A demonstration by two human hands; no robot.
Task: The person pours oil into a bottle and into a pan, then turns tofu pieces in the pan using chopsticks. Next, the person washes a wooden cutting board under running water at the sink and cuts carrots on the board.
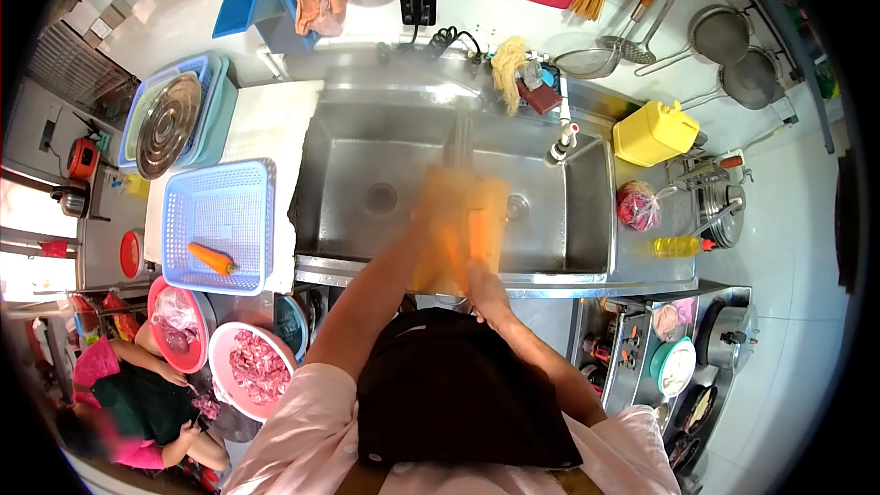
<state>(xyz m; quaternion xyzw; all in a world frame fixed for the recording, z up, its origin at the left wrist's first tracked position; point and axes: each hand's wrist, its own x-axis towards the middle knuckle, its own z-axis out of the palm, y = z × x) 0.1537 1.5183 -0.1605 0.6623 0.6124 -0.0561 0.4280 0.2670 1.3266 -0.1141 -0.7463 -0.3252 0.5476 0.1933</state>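
Observation:
A wooden cutting board (490,191) lies across the middle of the sink, over the divider between the two basins. On it is an orange carrot (477,234), blurred along its left side. My right hand (488,291) is closed at the near end of this carrot. My left hand (429,220) is over the left part of the board, smeared by motion, so its fingers and anything in them cannot be made out. Another whole carrot (212,258) lies in a blue plastic basket (269,220) on the counter to the left.
The steel double sink (316,192) has a faucet (561,147) at the right. A yellow jug (654,134) and an oil bottle (676,247) stand on its right side. At lower left, a person in pink (110,362) handles meat beside a pink basin (220,357).

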